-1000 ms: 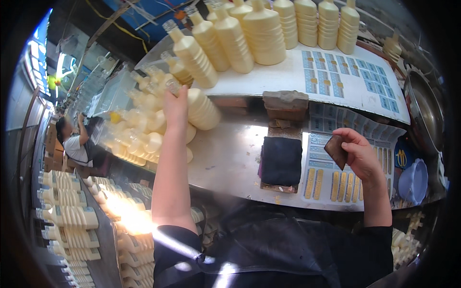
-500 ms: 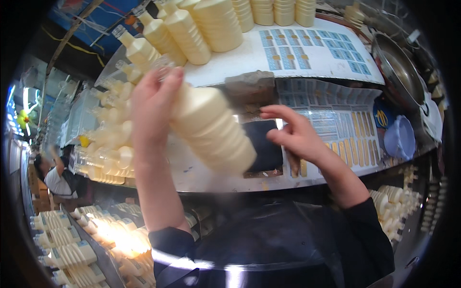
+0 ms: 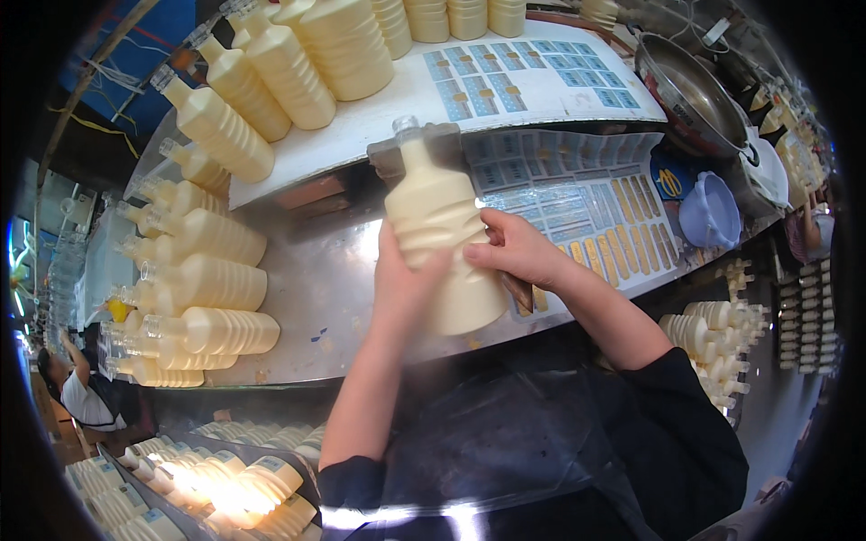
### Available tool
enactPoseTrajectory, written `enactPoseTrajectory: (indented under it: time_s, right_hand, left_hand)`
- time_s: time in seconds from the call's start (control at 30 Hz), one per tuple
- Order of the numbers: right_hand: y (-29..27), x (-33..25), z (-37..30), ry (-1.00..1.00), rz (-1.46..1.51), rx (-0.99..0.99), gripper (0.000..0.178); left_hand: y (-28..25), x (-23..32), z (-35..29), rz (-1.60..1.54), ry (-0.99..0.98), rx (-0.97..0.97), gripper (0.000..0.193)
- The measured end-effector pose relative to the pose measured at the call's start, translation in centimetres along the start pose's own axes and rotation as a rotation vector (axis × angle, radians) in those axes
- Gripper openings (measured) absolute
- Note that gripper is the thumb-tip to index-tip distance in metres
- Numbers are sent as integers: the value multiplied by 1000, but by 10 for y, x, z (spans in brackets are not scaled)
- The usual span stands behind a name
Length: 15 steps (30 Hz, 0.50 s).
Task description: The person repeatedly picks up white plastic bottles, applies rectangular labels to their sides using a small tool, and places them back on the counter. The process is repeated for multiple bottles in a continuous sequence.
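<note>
A cream plastic bottle [image 3: 435,206] with a ribbed body and a clear neck stands nearly upright over the middle of the metal worktable. My left hand [image 3: 408,287], a little blurred, wraps round the lower left side of the bottle. On its right side my right hand [image 3: 523,251] is closed, thumb and forefinger against the bottle wall. Whatever that hand may pinch is too small or hidden to make out. Right beside my right hand lies a sheet of gold strip labels [image 3: 622,236].
Cream bottles [image 3: 225,270] lie stacked at left; others [image 3: 287,77] stand on the white shelf [image 3: 379,122] behind, beside blue label sheets [image 3: 487,86]. At right are a metal pan [image 3: 693,95] and a blue basin [image 3: 710,212]. Bottles [image 3: 207,482] fill racks lower left. A person [image 3: 90,392] is far left.
My left hand has brought the bottle rightward and turned it more upright in front of me. My right hand, its fingers apart before, has closed in on the bottle's side. The view has shifted.
</note>
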State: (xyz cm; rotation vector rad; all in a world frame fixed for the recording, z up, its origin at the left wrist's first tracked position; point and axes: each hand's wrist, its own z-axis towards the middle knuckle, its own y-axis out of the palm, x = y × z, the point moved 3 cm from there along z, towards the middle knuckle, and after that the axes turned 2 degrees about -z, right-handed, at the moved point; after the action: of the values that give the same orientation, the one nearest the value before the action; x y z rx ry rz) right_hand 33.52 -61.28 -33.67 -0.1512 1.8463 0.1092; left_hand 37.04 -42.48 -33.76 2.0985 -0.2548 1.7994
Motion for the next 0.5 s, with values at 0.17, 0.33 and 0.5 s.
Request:
enactPoseTrajectory:
  time_s: [0.17,0.33,0.5]
  right_hand:
    - [-4,-2,8,-97,130,60,56]
    - [-34,3,8,-1,-257,241,49]
    - [-189,-32,-10,-222,-576,807,21]
  left_hand:
    - [9,18,17,65,62,38,75]
    - [10,3,25,-13,-71,139,94]
    - [10,-5,11,69,-17,127,103]
